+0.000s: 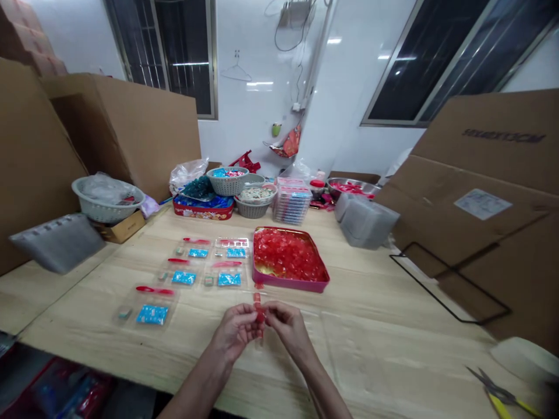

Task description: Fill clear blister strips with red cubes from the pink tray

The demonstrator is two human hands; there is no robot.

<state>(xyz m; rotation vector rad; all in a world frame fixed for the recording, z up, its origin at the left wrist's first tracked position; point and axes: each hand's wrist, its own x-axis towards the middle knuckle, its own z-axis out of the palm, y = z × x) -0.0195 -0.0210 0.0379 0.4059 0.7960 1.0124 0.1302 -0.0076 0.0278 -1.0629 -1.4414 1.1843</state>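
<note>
My left hand (pixel 238 329) and my right hand (pixel 286 327) meet low in the middle of the head view. Between their fingertips both pinch a small red see-through piece (pixel 261 315); its exact kind is too small to make out. Under and beyond it, a short row of red pieces (pixel 257 298) runs along the table. Just behind the hands stands a red tin tray (pixel 301 284) filled with similar glossy red pieces. To the left lie several clear plastic cases (pixel 172 302), each with a blue packet (pixel 152 315), a red plastic stick (pixel 155 290) and a small pale block (pixel 124 313).
Grey baskets (pixel 227 185), a stack of filled clear cases (pixel 292 203) and a metal bowl (pixel 373 189) line the back. Cardboard boxes (pixel 131 122) stand at both sides. Yellow-handled scissors (pixel 498 387), a tape roll (pixel 526 356) and a black wire frame (pixel 449 291) are at right.
</note>
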